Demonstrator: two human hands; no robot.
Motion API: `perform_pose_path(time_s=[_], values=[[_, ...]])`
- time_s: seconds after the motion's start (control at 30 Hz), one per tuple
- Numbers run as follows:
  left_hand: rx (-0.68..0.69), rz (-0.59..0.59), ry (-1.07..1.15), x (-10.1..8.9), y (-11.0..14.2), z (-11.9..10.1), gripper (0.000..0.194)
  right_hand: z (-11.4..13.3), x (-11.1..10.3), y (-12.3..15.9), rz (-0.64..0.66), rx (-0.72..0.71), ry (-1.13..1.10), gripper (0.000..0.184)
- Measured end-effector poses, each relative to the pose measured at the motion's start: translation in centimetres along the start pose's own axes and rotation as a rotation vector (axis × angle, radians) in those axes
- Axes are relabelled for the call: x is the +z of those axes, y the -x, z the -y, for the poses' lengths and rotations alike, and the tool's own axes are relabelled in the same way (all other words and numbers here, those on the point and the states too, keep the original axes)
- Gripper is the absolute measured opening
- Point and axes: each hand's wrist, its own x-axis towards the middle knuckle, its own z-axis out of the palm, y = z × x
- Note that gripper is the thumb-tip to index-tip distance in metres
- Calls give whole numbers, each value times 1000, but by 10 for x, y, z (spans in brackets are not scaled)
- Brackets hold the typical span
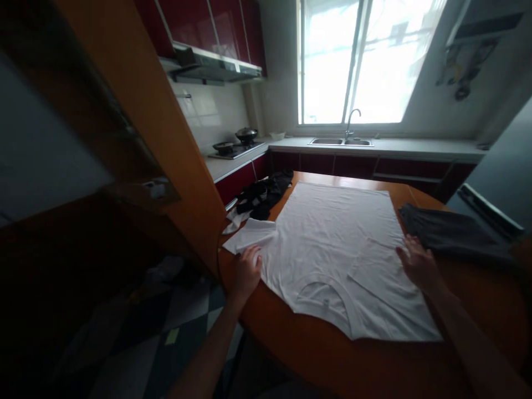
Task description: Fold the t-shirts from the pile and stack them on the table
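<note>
A white T-shirt lies spread flat on a round orange-brown table, collar toward me. Its right sleeve is folded in over the body. My left hand rests at the base of the left sleeve, which sticks out over the table's edge; the fingers are curled down on the cloth. My right hand lies on the shirt's right edge, its fingers flat and apart on the fabric.
A folded dark grey garment lies on the table to the right of the shirt. A heap of black clothes sits at the table's far left. Behind are a kitchen counter, a stove, a sink and a bright window.
</note>
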Motion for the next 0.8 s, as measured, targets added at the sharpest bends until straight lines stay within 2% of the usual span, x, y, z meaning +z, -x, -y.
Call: perform_pose_path(time_s=[0.1, 0.17, 0.23, 0.33, 0.43, 0.53, 0.63, 0.8], values=[[-134, -138, -43, -25, 9, 36, 30, 30, -8, -12, -51, -147, -103, 60], [-205, -180, -82, -37, 8, 56, 29, 66, -9, -20, -6, -274, -174, 55], [-247, -203, -106, -44, 4, 70, 30, 114, -6, -26, 79, -392, -224, 52], [-307, -201, -124, -40, -2, 81, 34, 199, 4, -25, 227, -554, -280, 49], [-338, -200, -148, -32, -6, 87, 35, 280, 19, -7, 412, -713, -311, 50], [-367, -217, -171, -32, -14, 95, 34, 336, 35, 18, 612, -907, -351, 54], [-416, -188, -182, -38, -26, 106, 34, 362, 51, 39, 759, -1005, -360, 62], [-461, -155, -305, -37, -38, 112, 34, 366, 69, 53, 893, -1041, -346, 76]])
